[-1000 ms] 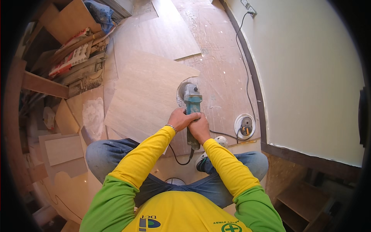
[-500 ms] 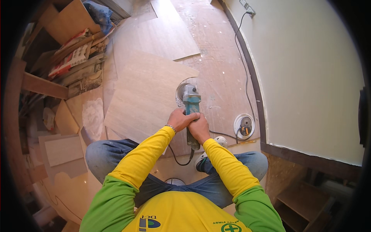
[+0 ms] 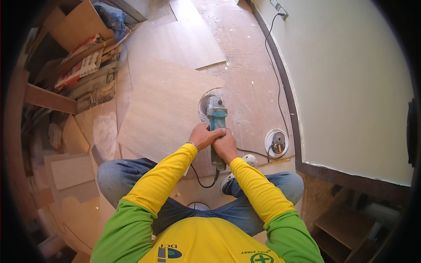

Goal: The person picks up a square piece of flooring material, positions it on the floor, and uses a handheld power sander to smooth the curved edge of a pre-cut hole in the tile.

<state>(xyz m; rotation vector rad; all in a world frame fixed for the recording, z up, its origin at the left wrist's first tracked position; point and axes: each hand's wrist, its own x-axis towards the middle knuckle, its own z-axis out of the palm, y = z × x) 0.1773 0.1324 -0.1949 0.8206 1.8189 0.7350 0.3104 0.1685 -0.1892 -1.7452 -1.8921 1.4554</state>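
Note:
Both my hands are wrapped round a teal angle grinder (image 3: 217, 117) with a grey metal head. My left hand (image 3: 202, 136) grips its left side, and my right hand (image 3: 225, 145) closes on the body from the right, the two meeting on top. The grinder's head sits at a curved notch in the right edge of a large beige tile (image 3: 164, 109). Pale dust lies around the notch. The disc is mostly hidden under the head, so I cannot tell whether it spins. A dark cord (image 3: 204, 186) leaves the grinder's rear end near my shoe.
A round white container (image 3: 268, 151) holding a disc and an orange-and-black tool stands near the wall. The power cord (image 3: 279, 83) runs along the wall to a socket (image 3: 281, 12). Another tile (image 3: 193, 44) lies beyond. Boards and boxes (image 3: 85, 65) are piled at left.
The view has shifted very slightly. The grinder stays at the tile's notch, and both hands keep the same grip.

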